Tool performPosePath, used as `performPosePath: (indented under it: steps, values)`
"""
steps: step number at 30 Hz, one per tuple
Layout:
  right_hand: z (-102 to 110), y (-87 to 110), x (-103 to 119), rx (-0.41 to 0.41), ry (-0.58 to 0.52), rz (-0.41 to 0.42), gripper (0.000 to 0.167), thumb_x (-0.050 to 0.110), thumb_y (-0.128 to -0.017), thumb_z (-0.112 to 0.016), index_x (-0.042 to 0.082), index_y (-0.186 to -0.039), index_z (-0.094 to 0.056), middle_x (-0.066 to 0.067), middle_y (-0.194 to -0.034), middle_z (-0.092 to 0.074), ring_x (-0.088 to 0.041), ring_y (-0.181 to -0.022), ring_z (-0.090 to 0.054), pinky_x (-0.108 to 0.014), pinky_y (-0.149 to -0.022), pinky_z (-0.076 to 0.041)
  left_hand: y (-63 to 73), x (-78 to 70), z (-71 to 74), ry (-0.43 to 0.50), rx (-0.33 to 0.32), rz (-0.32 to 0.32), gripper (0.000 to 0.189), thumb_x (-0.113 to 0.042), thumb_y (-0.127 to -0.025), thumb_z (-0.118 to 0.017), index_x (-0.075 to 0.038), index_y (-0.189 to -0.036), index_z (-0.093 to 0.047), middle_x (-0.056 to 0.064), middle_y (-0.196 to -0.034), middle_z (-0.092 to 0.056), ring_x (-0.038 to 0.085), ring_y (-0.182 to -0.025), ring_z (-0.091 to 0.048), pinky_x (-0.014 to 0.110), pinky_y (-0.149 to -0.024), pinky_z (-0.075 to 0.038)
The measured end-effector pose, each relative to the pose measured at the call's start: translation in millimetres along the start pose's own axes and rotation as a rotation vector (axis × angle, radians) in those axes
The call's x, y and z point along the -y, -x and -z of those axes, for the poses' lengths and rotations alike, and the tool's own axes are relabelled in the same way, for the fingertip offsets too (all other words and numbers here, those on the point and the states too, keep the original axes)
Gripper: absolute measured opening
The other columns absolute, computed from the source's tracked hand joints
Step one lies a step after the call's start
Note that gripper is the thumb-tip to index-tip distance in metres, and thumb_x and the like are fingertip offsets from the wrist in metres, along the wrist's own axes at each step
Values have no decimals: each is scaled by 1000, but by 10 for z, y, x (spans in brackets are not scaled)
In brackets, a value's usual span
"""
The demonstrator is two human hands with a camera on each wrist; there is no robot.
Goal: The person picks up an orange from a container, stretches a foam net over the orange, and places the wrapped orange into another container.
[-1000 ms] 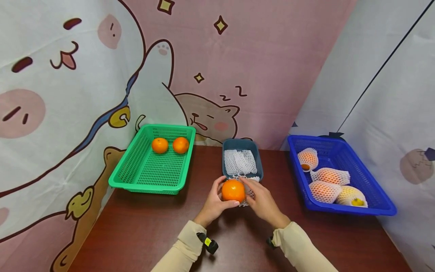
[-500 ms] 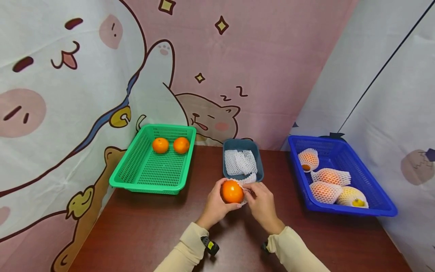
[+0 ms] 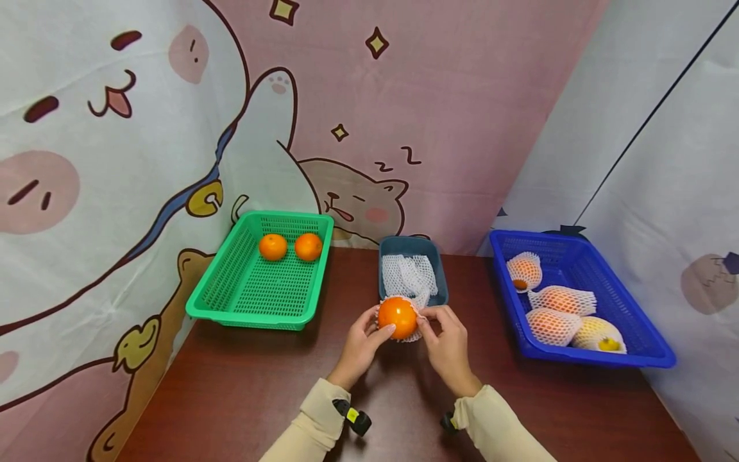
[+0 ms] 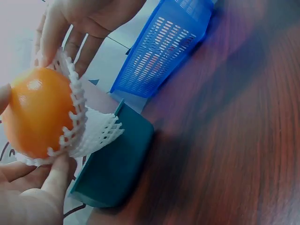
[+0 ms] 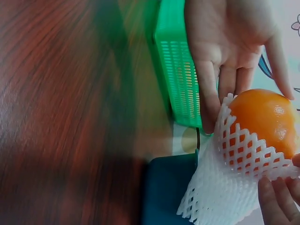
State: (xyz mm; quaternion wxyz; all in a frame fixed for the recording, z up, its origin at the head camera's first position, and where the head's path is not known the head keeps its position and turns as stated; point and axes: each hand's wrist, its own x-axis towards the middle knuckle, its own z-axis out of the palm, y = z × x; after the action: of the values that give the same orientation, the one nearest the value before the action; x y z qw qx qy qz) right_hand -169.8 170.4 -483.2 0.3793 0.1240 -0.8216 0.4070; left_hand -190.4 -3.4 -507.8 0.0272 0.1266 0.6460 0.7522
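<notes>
An orange point(image 3: 397, 317) sits partly inside a white foam net sleeve point(image 5: 218, 180) in front of the small dark teal bin. My left hand point(image 3: 356, 350) holds the orange from the left, thumb on its front and fingers at the net's edge. From the right, my right hand point(image 3: 448, 346) pinches the sleeve's rim beside the fruit. In the right wrist view the net covers the orange's lower part, and its loose tail hangs beyond the fruit toward the bin. The orange's front stays bare.
Two oranges point(image 3: 273, 247) lie in the green basket point(image 3: 254, 317) at left. The teal bin point(image 3: 442, 282) holds more white foam nets point(image 3: 404, 276). At right, a blue basket point(image 3: 519, 343) contains several net-wrapped fruits point(image 3: 552, 326). All stand on a brown table point(image 3: 260, 391).
The foam net has come up around the back and sides of the orange. My right fingers have shifted to its right rim, and my left thumb has moved onto the orange's front.
</notes>
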Motion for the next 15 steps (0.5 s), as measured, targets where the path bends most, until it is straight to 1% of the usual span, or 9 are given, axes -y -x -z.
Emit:
performPosePath:
  steps: [2,4,5,7,9,11,13,15]
  values:
    - [3,2,-2,-4,-8,-16,17,-4,-78,-77,5,-90,-69,-3,-87,-65,-17,-77,-60,-24,-70,-49,-4,21,-9,21,-30,4,51,-7,-90,-67,10,-134,-47,24,-127,-55,36,-112,-57,32,-91,-50]
    - [0,12,2,-10,-17,-35,17,-4,-79,-77,5,-90,-69,-2,-87,-65,-16,-77,-60,-24,-70,-49,-7,38,-13,58,-46,3,47,-6,-90,-66,9,-132,-50,22,-126,-56,34,-111,-58,29,-89,-50]
    - [-3,19,6,-16,-22,-44,16,-5,-79,-76,5,-90,-69,-2,-87,-65,-16,-76,-60,-22,-70,-49,-8,43,-14,95,-44,13,47,-6,-91,-66,7,-132,-50,21,-127,-56,32,-112,-57,29,-90,-50]
    - [-11,35,9,-24,-31,-60,16,-5,-79,-76,4,-89,-68,-2,-85,-65,-16,-75,-59,-18,-70,-48,-7,46,-16,189,-17,33,46,-7,-93,-64,2,-135,-46,19,-132,-53,30,-114,-56,33,-90,-51]
    - [-22,54,9,-28,-44,-75,16,-6,-79,-76,4,-89,-68,-2,-84,-64,-15,-73,-59,-15,-68,-47,-10,48,-15,294,34,48,46,-10,-96,-60,-1,-137,-40,18,-136,-48,30,-115,-55,41,-89,-51]
    - [-31,68,7,-31,-59,-85,16,-6,-79,-75,4,-89,-68,-2,-84,-64,-14,-71,-58,-14,-66,-47,-15,48,-10,380,79,77,49,-13,-98,-59,-5,-139,-34,18,-138,-45,31,-115,-55,48,-87,-51]
    - [-37,76,3,-29,-68,-96,17,-6,-80,-75,4,-90,-68,-2,-85,-64,-14,-70,-58,-14,-64,-48,-29,53,-3,419,106,90,53,-14,-98,-59,-6,-141,-29,19,-139,-44,31,-114,-56,50,-88,-50]
    - [-40,76,0,-28,-72,-102,17,-7,-80,-75,4,-91,-68,-2,-85,-64,-13,-69,-58,-14,-63,-48,-42,43,4,424,106,103,61,-12,-96,-61,-4,-145,-25,20,-142,-42,29,-113,-56,45,-90,-50]
